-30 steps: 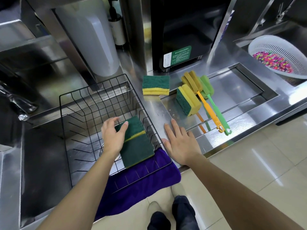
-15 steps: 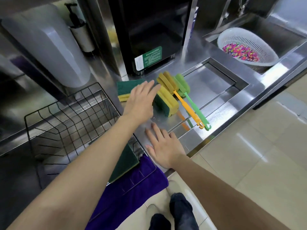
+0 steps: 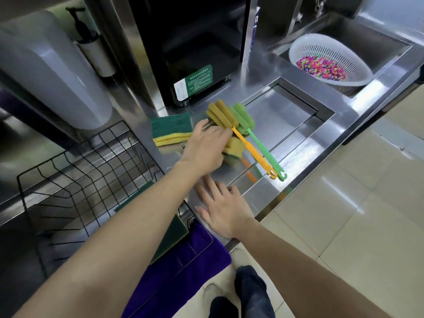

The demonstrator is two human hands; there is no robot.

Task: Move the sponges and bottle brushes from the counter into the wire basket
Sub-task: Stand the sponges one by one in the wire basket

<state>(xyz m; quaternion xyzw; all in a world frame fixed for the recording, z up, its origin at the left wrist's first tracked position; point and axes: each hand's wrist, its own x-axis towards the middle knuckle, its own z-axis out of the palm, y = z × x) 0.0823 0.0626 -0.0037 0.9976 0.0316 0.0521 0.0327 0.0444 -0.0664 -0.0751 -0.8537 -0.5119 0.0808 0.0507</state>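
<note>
While the left hand [image 3: 206, 145] is laid over a yellow sponge [image 3: 234, 146], fingers curling on it, grip can't be confirmed. R hand [image 3: 223, 210] is pressed flat, fingers spread, on the counter [image 3: 298, 157] w/ brushes [image 3: 247, 131] nearby.

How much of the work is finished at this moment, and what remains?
Done: one green sponge lies in the wire basket. In hand: the left hand is on the upright sponge; its grip is not clearly closed. Left: the flat sponge, the orange brush and the green brush. The right hand rests flat on the counter.
</note>
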